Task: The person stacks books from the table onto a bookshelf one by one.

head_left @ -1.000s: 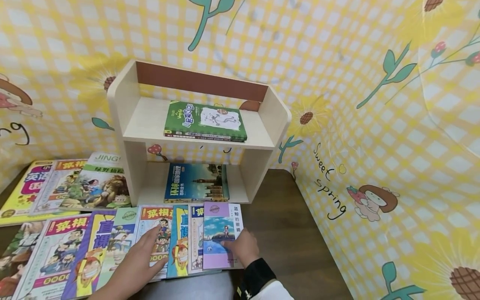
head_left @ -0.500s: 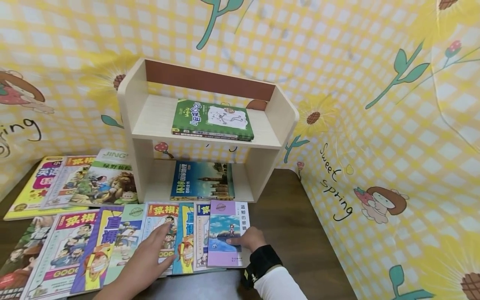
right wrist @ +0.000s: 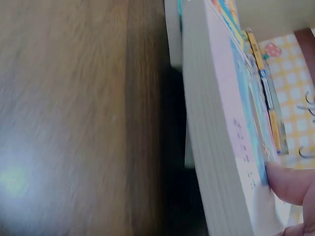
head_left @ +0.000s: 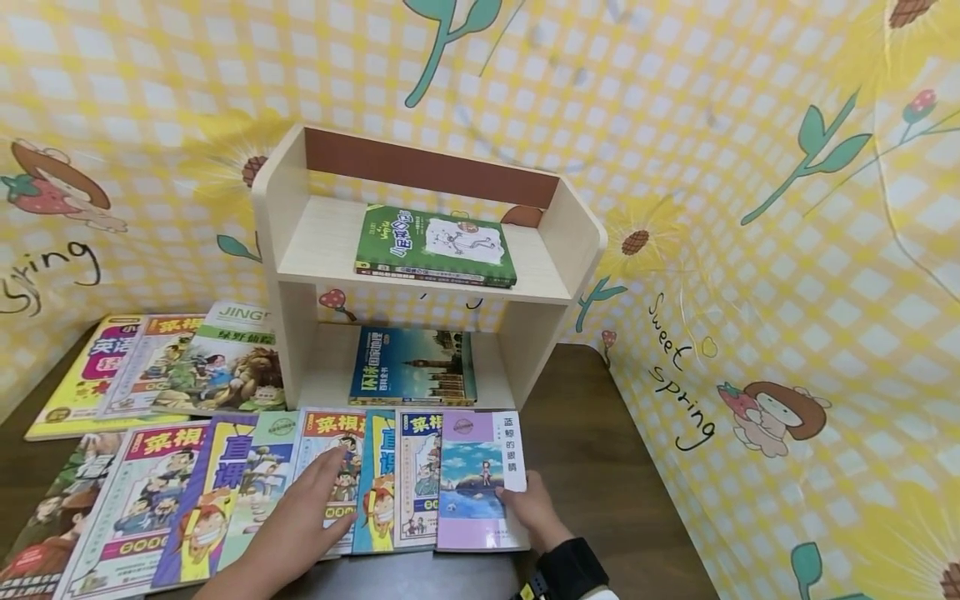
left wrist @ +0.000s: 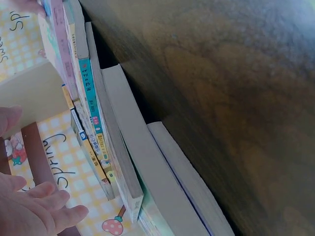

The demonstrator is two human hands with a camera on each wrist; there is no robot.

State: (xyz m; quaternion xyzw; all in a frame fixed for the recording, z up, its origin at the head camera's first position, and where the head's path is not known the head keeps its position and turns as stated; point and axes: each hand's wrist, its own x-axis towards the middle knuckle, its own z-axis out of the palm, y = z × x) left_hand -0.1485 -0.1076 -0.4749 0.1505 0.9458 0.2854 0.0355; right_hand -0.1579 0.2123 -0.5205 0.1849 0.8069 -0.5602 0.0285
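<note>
My right hand [head_left: 536, 510] grips the right edge of a purple and white paperback book [head_left: 471, 471], thumb on its cover. In the right wrist view that book [right wrist: 231, 98] shows its thick page edge, and the thumb of my right hand [right wrist: 293, 189] presses on the cover. It is the rightmost of a row of overlapping books lying flat. My left hand [head_left: 296, 517] is over the middle of the row with fingers extended, above a comic-style book [head_left: 330, 425]. In the left wrist view the left hand's [left wrist: 37, 209] fingers are spread and hold nothing.
Behind the row stands a two-tier bookshelf [head_left: 525, 346]. A green book [head_left: 450, 246] tops a stack on its upper shelf; a blue book [head_left: 412, 362] lies on the lower. More books [head_left: 225, 358] lie left of it. The brown table [head_left: 600, 467] meets a patterned wall covering.
The purple book has slid slightly right with my right hand, baring more of the book beside it. My left hand stays over the row. The head view has shifted a little.
</note>
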